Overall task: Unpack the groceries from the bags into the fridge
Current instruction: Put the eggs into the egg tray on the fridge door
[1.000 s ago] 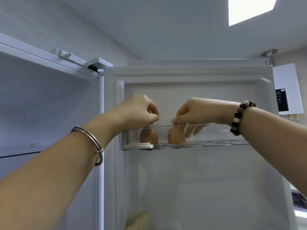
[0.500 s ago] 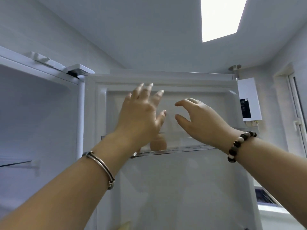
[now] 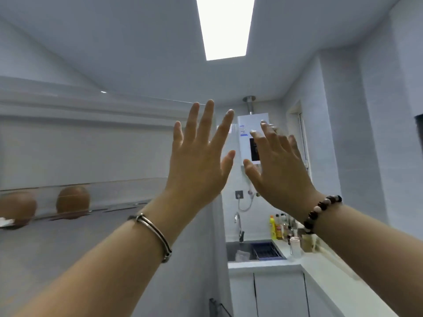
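Hands first: the left hand [image 3: 196, 165] is hanging in the air with all fingers spread wide and holding nothing, and the right hand [image 3: 278, 170] just beside it is doing the same, fingers fanned, palm facing away, empty too. Half a second ago both were still curled a bit right over the door shelf; now they're flattened out and the whole view is swinging right, so the shelf is sliding off to the left of the left hand. A smooth metal bangle [image 3: 152, 234] is sitting on the left wrist, and a string of round dark and pale beads [image 3: 320, 210] is wrapping the right one.

Down and left of the left hand, two brown eggs [image 3: 72, 200] are sitting in the clear plastic door shelf [image 3: 119, 195] of the fridge, blurry, well apart from both hands. Behind the right hand a white boxy water heater [image 3: 248, 133] is showing on the wall. Below that hand there's a steel sink [image 3: 238, 249], a white countertop [image 3: 325, 268] and a bunch of bottles [image 3: 278, 227]. Above, a bright rectangular ceiling light [image 3: 225, 26] is glowing.
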